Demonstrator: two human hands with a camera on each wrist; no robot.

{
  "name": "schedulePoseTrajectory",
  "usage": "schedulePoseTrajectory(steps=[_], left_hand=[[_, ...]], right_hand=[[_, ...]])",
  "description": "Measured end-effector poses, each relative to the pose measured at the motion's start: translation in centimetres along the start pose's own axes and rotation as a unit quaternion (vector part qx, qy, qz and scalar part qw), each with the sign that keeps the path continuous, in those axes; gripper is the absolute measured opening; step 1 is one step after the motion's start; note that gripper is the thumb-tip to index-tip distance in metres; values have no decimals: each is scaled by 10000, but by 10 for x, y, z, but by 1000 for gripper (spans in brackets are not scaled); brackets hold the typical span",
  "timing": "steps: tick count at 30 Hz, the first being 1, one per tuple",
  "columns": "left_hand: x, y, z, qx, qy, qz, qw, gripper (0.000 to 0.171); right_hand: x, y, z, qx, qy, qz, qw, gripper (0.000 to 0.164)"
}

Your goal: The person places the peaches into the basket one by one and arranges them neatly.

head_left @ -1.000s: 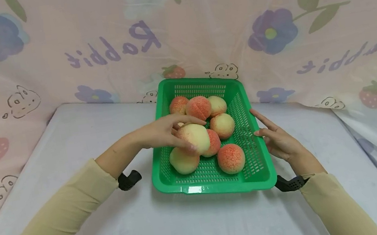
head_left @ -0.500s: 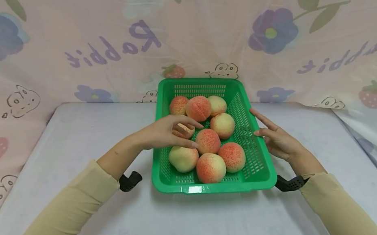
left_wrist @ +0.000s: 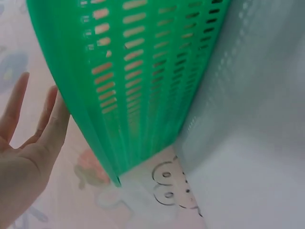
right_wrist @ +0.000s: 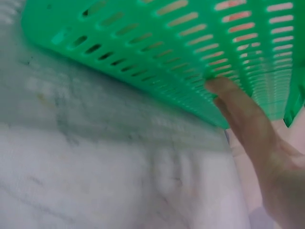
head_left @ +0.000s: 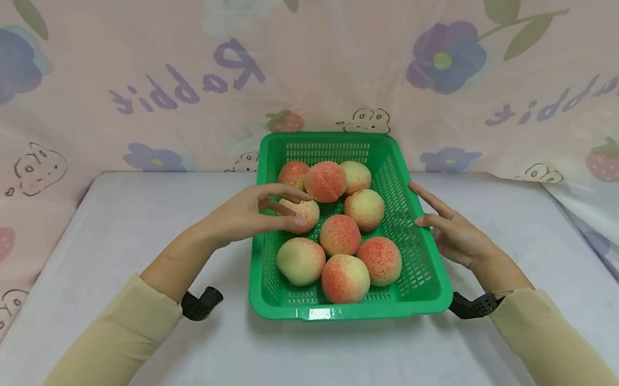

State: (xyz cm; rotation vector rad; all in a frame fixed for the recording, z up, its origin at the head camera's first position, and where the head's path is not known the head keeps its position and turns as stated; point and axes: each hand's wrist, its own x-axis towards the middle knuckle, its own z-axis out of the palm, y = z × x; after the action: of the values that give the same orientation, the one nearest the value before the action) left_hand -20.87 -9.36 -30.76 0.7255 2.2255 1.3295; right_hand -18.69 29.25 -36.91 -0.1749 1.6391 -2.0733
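Several red-and-yellow peaches [head_left: 340, 235] lie in a green perforated plastic basket [head_left: 359, 312], which stands at a slight slant on the table. My left hand [head_left: 249, 214] reaches over the basket's left rim, fingers extended above a yellowish peach [head_left: 308, 213] and partly hiding it. I cannot tell whether the fingertips touch that peach. Against the basket's right side, my right hand [head_left: 462, 235] rests with its fingertips on the rim and outer wall. The right wrist view has fingers [right_wrist: 248, 114] touching the slotted wall from outside.
A white cloth [head_left: 204, 371] covers the table. Behind the basket hangs a printed curtain [head_left: 311, 51] with flowers, strawberries and rabbits, close to the basket's far edge. Black wrist mounts [head_left: 202, 303] stick out below both hands.
My left hand lets go of a peach, which now lies near the basket's front wall. The hand then draws back to the left. My right hand keeps its place at the basket.
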Motion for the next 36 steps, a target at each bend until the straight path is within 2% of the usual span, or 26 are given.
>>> schedulePoseTrajectory(steps=[5,9,13,17,22,30,36], left_hand=[[-8,-8,-7,-213,361,-158,9990,42],[-14,-14,-11,-375,693,-135,9968,41],[-19,-21,-14,-659,1053,-68,9922,40],[-22,-28,-14,-779,1326,-88,9881,41],[-24,-38,-14,-1013,1600,-63,9819,42],[-25,-46,-15,-1354,1926,-94,9719,42],[-26,-50,-14,-1165,2353,-194,9647,38]], right_hand=[[0,0,-1,-174,69,-13,9998,73],[0,-2,0,-784,363,80,9962,71],[-1,-4,2,-1752,858,149,9807,66],[-2,-7,7,-2197,1292,47,9670,62],[-6,-11,7,-1967,1482,-240,9689,62],[-15,-15,3,-1562,1349,-754,9756,56],[-20,-18,-1,-1469,1158,-1137,9757,50]])
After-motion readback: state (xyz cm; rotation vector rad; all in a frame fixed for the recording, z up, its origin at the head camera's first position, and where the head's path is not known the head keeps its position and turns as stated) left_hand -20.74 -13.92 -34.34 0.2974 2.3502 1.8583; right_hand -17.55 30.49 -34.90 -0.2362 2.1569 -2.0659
